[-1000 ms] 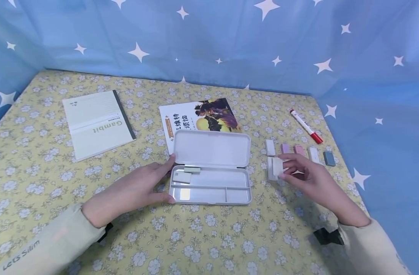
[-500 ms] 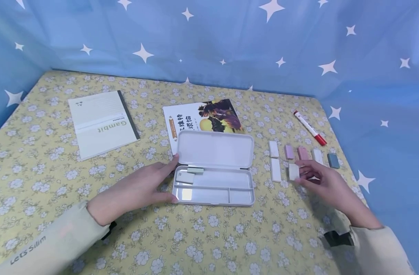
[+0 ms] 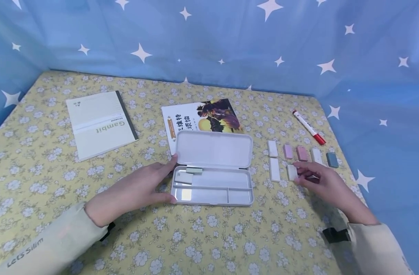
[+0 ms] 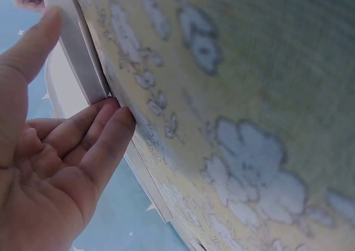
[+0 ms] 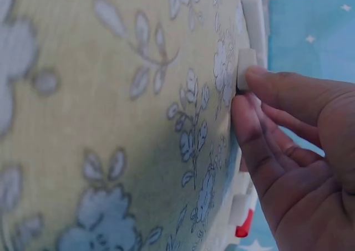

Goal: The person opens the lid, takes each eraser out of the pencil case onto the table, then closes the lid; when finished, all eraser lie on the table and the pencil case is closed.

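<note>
At the left end of an open white pencil case (image 3: pixel 212 191), my left hand (image 3: pixel 137 191) grips its side, thumb at the front corner and fingers near the hinge. The case's long rear compartment holds a white eraser (image 3: pixel 183 177) and a pale green eraser (image 3: pixel 194 170) at its left. My right hand (image 3: pixel 321 183) pinches a small white eraser (image 3: pixel 292 172) low at the tablecloth. In the right wrist view the thumb presses one side of this eraser (image 5: pixel 244 68). Two white erasers, one behind (image 3: pixel 272 148) and one in front (image 3: pixel 274 169), lie just left of it.
Behind the right hand lie a purple eraser (image 3: pixel 288 151), a pink eraser (image 3: pixel 301 153), a white eraser (image 3: pixel 316 155) and a dark teal eraser (image 3: pixel 332 160). A red-capped marker (image 3: pixel 309 127) is farther back. A picture book (image 3: pixel 202 116) sits behind the case; a notebook (image 3: pixel 102 125) is far left.
My right hand has carried the small white eraser rightward, away from the front long white eraser, and lowered it to the cloth. My left hand stays on the pencil case.
</note>
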A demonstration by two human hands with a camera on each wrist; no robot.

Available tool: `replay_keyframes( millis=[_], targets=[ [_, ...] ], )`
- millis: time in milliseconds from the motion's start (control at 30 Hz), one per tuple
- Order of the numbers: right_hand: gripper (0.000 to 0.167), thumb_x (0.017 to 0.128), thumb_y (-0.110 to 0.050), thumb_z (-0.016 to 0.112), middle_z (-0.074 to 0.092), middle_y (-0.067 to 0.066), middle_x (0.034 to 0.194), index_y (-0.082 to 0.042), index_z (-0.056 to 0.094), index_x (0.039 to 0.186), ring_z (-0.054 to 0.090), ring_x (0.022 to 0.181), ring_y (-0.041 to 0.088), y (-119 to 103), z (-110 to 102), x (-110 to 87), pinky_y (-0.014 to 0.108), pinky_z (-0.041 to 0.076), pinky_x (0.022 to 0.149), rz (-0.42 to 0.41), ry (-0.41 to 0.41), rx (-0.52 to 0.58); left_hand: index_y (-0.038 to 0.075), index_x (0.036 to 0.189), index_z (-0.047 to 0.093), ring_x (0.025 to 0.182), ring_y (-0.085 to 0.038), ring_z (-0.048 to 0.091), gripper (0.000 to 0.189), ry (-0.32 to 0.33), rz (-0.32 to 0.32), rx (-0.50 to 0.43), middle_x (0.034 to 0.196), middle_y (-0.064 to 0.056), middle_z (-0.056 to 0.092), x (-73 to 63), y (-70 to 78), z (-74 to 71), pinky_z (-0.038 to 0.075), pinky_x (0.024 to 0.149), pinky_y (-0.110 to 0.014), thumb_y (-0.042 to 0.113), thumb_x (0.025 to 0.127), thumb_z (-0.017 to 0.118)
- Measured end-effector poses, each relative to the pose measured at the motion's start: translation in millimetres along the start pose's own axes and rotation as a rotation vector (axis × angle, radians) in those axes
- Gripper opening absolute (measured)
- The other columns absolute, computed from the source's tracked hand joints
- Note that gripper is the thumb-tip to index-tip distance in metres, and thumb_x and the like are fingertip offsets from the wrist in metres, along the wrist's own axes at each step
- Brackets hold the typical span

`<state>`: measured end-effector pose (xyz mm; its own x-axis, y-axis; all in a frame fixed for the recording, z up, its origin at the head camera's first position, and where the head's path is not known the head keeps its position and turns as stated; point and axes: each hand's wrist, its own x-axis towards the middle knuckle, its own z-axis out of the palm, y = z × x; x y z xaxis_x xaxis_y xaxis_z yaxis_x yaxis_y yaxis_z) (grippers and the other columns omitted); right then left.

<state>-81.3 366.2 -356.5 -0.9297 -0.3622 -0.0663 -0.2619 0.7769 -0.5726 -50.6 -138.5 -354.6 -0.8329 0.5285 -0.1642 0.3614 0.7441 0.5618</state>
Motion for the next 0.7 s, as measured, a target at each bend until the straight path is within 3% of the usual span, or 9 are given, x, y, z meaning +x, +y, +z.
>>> replay_keyframes(
  millis=[700],
  targets=[
    [0.049, 0.1, -0.012, 0.072, 0.068, 0.021, 0.122, 0.003, 0.059, 0.144, 0.058, 0.092, -0.017, 0.1, -1.5, 5.5, 0.013, 0.059, 0.074, 0.046, -0.046, -0.046, 0.003, 0.166, 0.021, 0.128, -0.04, 0.066, 0.11, -0.001, 0.006, -0.009, 0.145, -0.028, 0.061, -0.9, -1.7, 0.6, 0.056, 0.108, -0.053, 0.048, 0.086, 0.082]
  ],
)
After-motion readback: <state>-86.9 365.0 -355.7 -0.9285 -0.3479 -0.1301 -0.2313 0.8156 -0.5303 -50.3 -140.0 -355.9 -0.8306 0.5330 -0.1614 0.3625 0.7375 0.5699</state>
